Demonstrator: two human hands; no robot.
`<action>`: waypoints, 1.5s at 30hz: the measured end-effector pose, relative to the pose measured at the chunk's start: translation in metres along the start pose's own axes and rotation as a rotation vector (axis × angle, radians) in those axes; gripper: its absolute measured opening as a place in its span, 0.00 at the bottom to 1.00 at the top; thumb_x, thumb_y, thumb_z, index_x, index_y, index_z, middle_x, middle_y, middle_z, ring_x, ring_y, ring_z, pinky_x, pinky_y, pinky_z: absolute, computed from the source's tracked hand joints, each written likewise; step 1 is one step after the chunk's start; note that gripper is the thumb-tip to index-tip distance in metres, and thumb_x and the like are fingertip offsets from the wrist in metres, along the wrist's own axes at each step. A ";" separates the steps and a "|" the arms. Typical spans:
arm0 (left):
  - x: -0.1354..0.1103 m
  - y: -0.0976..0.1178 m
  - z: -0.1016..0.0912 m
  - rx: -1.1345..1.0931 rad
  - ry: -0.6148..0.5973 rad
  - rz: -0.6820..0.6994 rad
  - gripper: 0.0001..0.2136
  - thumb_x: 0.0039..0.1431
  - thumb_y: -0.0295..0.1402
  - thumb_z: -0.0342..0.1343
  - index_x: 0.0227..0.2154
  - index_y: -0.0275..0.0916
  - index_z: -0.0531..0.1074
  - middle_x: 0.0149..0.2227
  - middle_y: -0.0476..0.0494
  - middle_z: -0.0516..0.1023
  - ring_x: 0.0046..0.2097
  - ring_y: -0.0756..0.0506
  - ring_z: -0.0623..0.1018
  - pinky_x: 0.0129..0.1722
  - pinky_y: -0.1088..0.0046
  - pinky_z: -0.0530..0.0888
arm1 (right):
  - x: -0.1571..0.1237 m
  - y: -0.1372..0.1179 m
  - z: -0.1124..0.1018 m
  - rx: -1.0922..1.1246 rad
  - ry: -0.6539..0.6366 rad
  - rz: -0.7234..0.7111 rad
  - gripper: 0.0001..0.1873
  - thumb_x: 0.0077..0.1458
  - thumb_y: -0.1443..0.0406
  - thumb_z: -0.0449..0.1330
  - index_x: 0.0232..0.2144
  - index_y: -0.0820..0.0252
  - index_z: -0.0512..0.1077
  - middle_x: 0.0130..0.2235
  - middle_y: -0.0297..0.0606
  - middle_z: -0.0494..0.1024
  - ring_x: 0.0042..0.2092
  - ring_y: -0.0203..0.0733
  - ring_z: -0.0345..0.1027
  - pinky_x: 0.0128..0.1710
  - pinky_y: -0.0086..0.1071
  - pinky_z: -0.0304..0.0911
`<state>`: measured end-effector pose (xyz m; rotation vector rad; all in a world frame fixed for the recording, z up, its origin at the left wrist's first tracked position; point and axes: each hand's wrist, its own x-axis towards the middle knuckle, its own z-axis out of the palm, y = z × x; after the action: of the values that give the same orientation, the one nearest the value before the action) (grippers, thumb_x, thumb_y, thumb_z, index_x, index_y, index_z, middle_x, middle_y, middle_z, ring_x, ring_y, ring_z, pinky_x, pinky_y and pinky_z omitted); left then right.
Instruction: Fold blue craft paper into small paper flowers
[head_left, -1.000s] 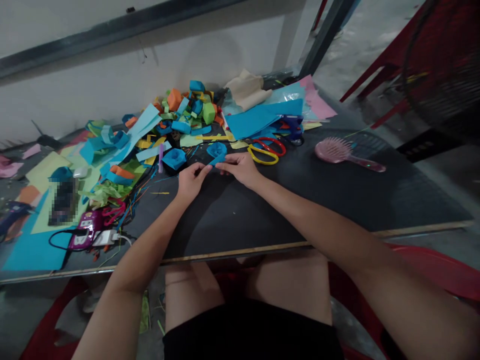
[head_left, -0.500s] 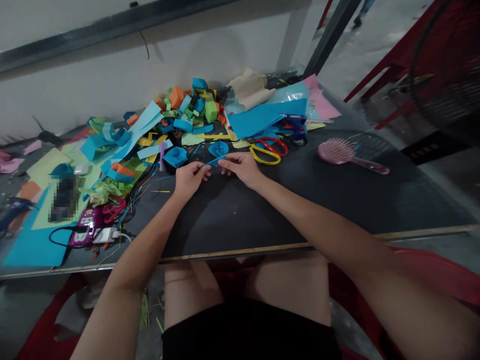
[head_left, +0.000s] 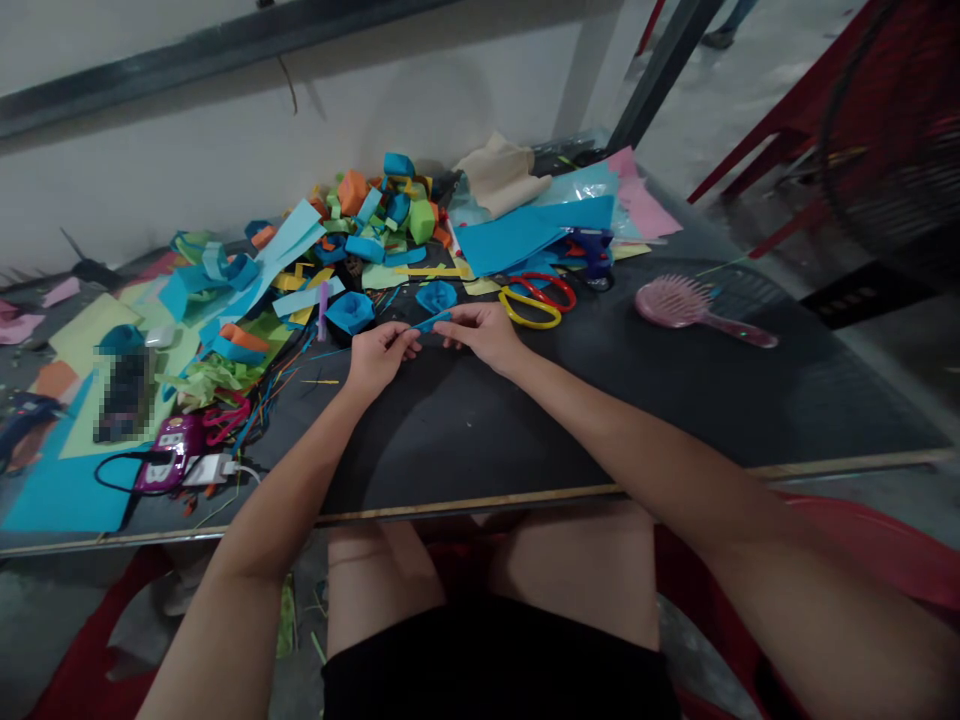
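Note:
My left hand [head_left: 379, 355] and my right hand [head_left: 484, 333] meet over the middle of the dark table [head_left: 675, 400]. Both pinch a narrow blue paper strip [head_left: 433, 322] stretched between their fingertips, just above the tabletop. Right behind the strip lie two rolled blue paper pieces [head_left: 436, 295], [head_left: 349, 312]. A heap of folded coloured paper pieces [head_left: 375, 225] lies further back against the wall.
Yellow- and red-handled scissors [head_left: 536, 298] and blue paper sheets [head_left: 525, 232] lie to the right of my hands, a pink hairbrush [head_left: 694, 305] beyond. At the left are paper scraps, a purple device [head_left: 166, 465] with a cable, and a phone. Red chairs stand at the right.
The hands stay at the same spot; the blue strip has been drawn thinner between the fingers. The view shifted slightly.

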<state>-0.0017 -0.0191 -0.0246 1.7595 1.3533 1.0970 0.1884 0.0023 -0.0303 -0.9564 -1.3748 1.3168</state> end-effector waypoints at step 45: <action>-0.001 -0.005 0.000 0.111 0.142 0.231 0.10 0.53 0.34 0.65 0.38 0.40 0.77 0.36 0.48 0.81 0.32 0.52 0.76 0.30 0.78 0.71 | -0.001 0.000 -0.001 0.009 0.080 -0.028 0.19 0.34 0.54 0.74 0.27 0.61 0.80 0.21 0.36 0.77 0.21 0.34 0.66 0.21 0.30 0.60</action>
<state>-0.0038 -0.0187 -0.0288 1.9896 1.3405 1.3151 0.1895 0.0017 -0.0308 -0.9705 -1.3154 1.2499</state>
